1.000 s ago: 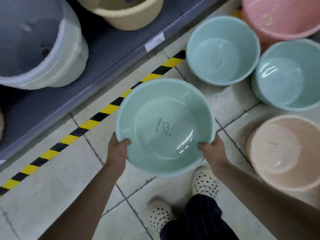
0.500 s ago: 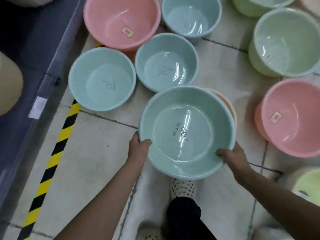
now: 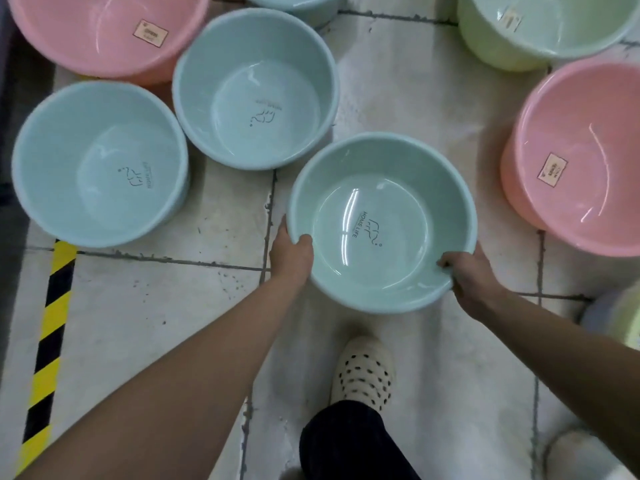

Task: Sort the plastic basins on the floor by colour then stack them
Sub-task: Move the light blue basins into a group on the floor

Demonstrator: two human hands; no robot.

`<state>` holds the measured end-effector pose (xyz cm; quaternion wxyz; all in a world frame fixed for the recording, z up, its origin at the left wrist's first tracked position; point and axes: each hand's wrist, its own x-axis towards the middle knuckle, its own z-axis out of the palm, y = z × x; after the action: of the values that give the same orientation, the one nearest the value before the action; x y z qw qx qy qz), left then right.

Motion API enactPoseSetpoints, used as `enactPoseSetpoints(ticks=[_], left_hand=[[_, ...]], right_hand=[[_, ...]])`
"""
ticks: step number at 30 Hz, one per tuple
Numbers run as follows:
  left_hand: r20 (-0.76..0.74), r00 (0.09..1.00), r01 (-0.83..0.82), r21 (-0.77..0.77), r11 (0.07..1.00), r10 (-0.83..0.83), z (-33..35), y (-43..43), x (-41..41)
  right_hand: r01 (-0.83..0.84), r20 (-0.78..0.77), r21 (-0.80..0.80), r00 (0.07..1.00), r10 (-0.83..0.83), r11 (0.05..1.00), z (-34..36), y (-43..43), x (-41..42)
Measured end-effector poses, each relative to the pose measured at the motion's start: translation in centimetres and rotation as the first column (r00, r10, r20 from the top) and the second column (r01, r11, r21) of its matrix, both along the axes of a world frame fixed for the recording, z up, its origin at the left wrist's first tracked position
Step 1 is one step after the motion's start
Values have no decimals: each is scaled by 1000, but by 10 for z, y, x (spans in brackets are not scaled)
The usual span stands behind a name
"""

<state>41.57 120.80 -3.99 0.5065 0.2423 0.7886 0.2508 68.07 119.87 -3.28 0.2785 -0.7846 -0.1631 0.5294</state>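
A pale teal basin [image 3: 381,223] with a "HOME LIFE" print is held level over the tiled floor. My left hand [image 3: 291,252] grips its near left rim and my right hand [image 3: 471,275] grips its near right rim. Two matching teal basins stand on the floor to the left, one at the far left [image 3: 100,164] and one behind it [image 3: 256,88]. Pink basins sit at the top left [image 3: 104,32] and at the right [image 3: 581,157]. A light green basin [image 3: 540,29] is at the top right.
A yellow and black hazard stripe [image 3: 48,344] runs along the floor at the left. My foot in a dotted sock [image 3: 363,372] stands below the held basin. Part of another teal basin [image 3: 298,5] shows at the top edge, and a pale green basin [image 3: 627,320] at the right edge.
The view has swung right and away from the shelf. I have carried the held teal basin to the right of the two teal basins on the floor; the beige basin is no longer seen.
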Motion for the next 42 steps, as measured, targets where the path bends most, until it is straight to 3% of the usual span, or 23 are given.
enactPoseSetpoints(ticks=[4, 9, 15, 20, 26, 32, 42], left_hand=[[-19, 999, 28, -109, 994, -30, -14, 0, -3], [92, 987, -111, -209, 972, 133, 22, 3, -9], [174, 962, -166, -231, 959, 209, 147, 8, -30], [151, 939, -269, -232, 935, 308, 245, 10, -81], [122, 895, -402, -196, 895, 429, 301, 5, -173], [103, 828, -532, -160, 831, 550, 316, 2, -274], [103, 802, -561, -208, 801, 588, 236, 18, -404]], right_hand=[[5, 13, -53, 1000, -5, 999, -12, -6, -7], [-7, 2, -212, 1000, 7, 977, 20, -14, -12], [-74, 17, -206, 997, 79, 976, 142, -10, -31], [-160, -1, -181, 987, 163, 970, 246, 21, -75], [-374, -89, -171, 927, 364, 912, 317, 67, -163], [-462, -126, -180, 886, 445, 869, 316, 97, -272], [-440, -184, -285, 897, 402, 852, 225, 137, -409]])
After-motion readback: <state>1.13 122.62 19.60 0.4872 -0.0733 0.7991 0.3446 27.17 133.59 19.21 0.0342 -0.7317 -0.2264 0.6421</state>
